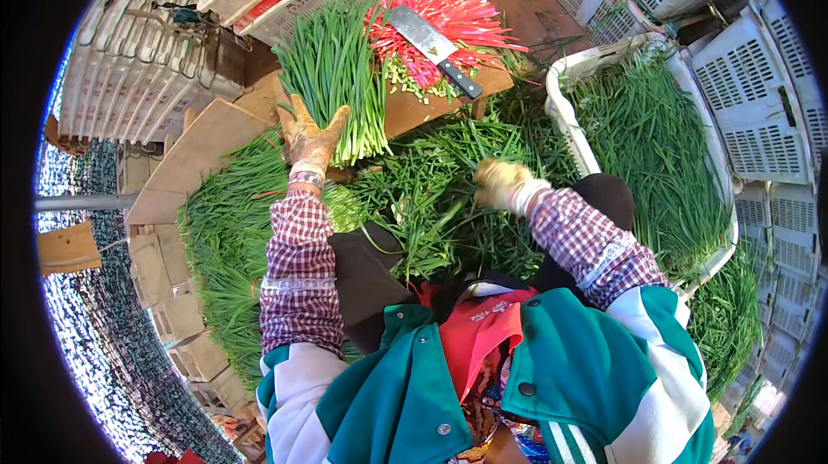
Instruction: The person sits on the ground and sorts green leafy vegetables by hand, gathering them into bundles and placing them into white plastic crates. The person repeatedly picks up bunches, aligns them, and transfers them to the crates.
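My left hand [310,135], in a stained work glove, rests with its fingers spread against a thick bunch of garlic chives [336,69]. The bunch lies on a low wooden board [414,120], with its pale cut ends towards me. Blurred by motion, my gloved right hand [506,186] hangs over a heap of loose green leaves [446,153], and whether it holds anything is unclear. A cleaver [427,40] with a black handle lies on pink-red plastic ties [453,1] and short cut stem pieces [398,72] on the board.
To my right stands a white plastic crate [576,115] full of chives [647,140]. More chives [226,218] are piled at my left beside a wooden panel [200,153]. Stacked plastic crates [149,76] rise at the far left, with others [750,95] along the right.
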The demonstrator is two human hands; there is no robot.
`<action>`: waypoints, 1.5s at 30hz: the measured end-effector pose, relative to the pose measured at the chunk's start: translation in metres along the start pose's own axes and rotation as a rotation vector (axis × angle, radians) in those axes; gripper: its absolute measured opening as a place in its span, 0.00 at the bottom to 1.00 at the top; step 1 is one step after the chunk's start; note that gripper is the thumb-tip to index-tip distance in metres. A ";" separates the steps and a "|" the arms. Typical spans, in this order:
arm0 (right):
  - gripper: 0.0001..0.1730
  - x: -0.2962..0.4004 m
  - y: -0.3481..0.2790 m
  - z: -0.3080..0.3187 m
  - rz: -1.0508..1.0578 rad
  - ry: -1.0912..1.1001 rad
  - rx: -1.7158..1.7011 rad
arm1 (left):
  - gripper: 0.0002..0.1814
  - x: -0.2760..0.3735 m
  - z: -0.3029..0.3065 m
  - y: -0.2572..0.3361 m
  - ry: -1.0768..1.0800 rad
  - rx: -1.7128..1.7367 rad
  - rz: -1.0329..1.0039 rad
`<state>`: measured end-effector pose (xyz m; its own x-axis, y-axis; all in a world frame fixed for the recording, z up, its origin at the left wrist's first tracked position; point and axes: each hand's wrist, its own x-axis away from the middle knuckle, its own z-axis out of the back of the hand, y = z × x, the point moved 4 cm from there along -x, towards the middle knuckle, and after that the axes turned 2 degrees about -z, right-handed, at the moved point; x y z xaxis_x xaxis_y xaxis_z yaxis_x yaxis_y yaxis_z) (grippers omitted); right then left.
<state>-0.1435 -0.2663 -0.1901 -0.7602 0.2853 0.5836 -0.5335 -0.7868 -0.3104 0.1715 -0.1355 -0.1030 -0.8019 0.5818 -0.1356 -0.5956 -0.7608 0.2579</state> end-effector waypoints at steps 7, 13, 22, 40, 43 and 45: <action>0.30 -0.053 0.135 0.015 -0.655 0.404 -0.577 | 0.41 0.040 0.035 0.039 0.276 0.265 -0.273; 0.33 -0.073 0.154 -0.030 -0.780 0.471 -0.627 | 0.26 0.085 0.044 0.063 0.283 0.597 -0.341; 0.16 0.006 0.087 0.026 -0.218 1.068 -0.947 | 0.24 0.099 0.020 0.117 -0.189 0.847 -0.330; 0.24 0.152 0.057 0.042 -0.170 0.837 -0.169 | 0.25 0.103 0.106 0.128 -0.186 1.293 -0.171; 0.20 0.167 0.051 0.051 -0.127 1.003 -0.331 | 0.18 0.103 0.124 0.114 -0.029 1.295 -0.153; 0.17 0.169 0.037 0.057 -0.158 0.706 -0.400 | 0.13 0.105 0.134 0.104 0.058 1.254 -0.090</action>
<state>-0.2707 -0.2784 -0.0603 -0.6481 0.7579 0.0749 -0.6438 -0.4926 -0.5855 0.0317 -0.1145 0.0375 -0.7807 0.5799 -0.2330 -0.2195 0.0946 0.9710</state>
